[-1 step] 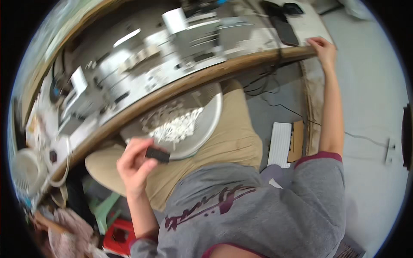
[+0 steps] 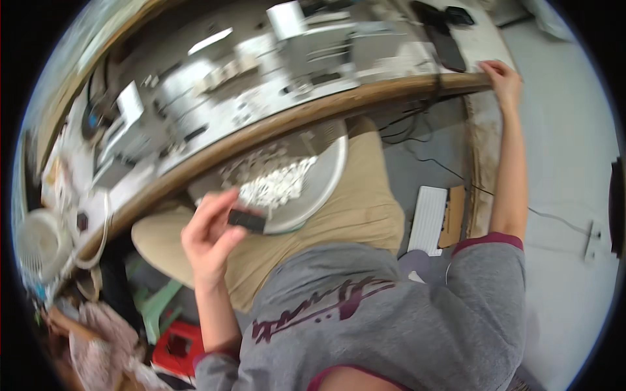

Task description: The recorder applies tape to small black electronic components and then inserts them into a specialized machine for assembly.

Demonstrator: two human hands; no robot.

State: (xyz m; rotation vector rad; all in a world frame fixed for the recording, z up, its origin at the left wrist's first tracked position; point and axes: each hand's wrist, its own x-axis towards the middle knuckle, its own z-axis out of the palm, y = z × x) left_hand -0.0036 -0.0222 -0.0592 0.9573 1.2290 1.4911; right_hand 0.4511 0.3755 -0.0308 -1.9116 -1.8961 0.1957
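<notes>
My left hand (image 2: 210, 236) is raised over my lap, thumb and fingers closed around one end of a small black rectangular block (image 2: 247, 221). Just beyond it, a pale round basin (image 2: 337, 163) rests on my lap, partly under the bench. Many small white pieces (image 2: 277, 184) are heaped inside the basin. At the bench's right corner, my right hand (image 2: 504, 83) has its fingertips curled on the wooden edge (image 2: 391, 89), close to a dark phone-like slab (image 2: 448, 53).
Metal fixtures (image 2: 319, 49) stand along the bench, blurred. A white fan-like round object (image 2: 44, 242) is at the far left. Dark cables (image 2: 407, 133) hang beneath the bench. On the floor are a white panel (image 2: 428, 218), brown cardboard (image 2: 452, 215) and a red stool (image 2: 177, 348).
The view has shifted slightly, moving the bench and basin rightward and up in the picture. My left hand still holds the black block by the basin, and my right hand stays at the corner.
</notes>
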